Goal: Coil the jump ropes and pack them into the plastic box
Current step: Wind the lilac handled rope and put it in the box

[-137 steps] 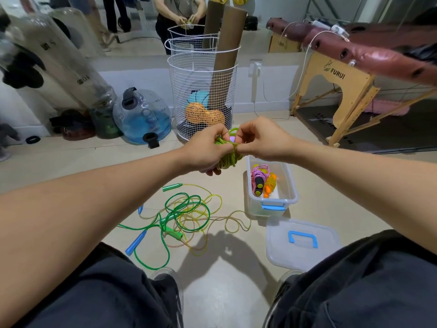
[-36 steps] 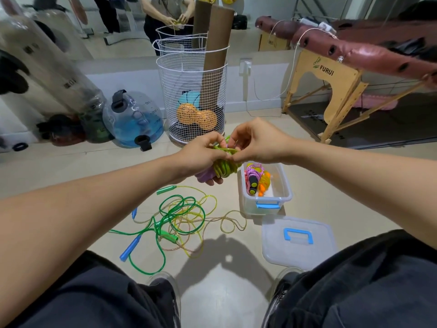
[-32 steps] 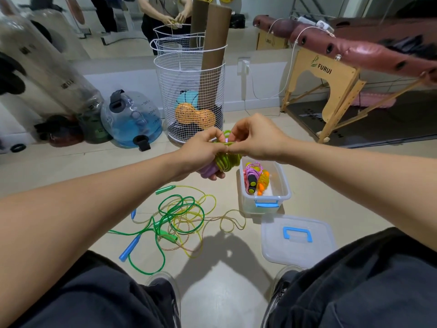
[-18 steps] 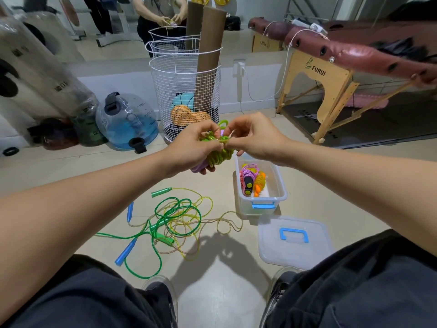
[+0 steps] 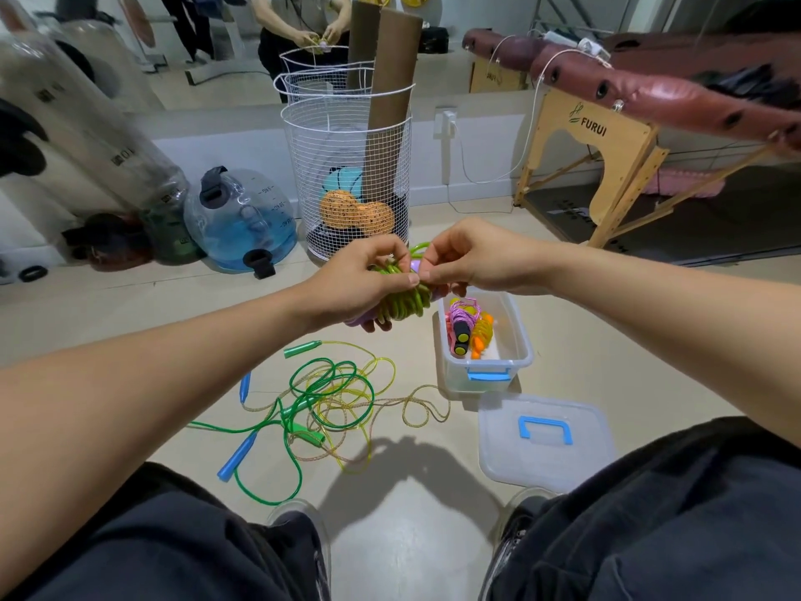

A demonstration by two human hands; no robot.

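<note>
The left hand (image 5: pixel 351 281) grips a lime-green coiled jump rope (image 5: pixel 403 297) held in the air just above and beside the plastic box (image 5: pixel 485 375); its fingers are curled round the bundle, a purple handle showing beneath them; the right hand (image 5: pixel 468 262) pinches the rope at the top of the coil, thumb and forefinger closed on a strand. Judged step: securing the loose end; it is best tucked tight under a wrap while the left hand's grip stays firm, or the loops are likely to spring apart. The plastic box stands open; it holds a pink coiled rope (image 5: pixel 461 316) with a black handle and a yellow-orange coiled rope (image 5: pixel 481 334), with room remaining at its near end. The lid (image 5: pixel 544 440) lies flat on the floor just nearer than the box. Uncoiled ropes (image 5: pixel 329 396), green and yellow, lie tangled on the floor beside the box, on its left, not yet coiled; several therefore remain.
</note>
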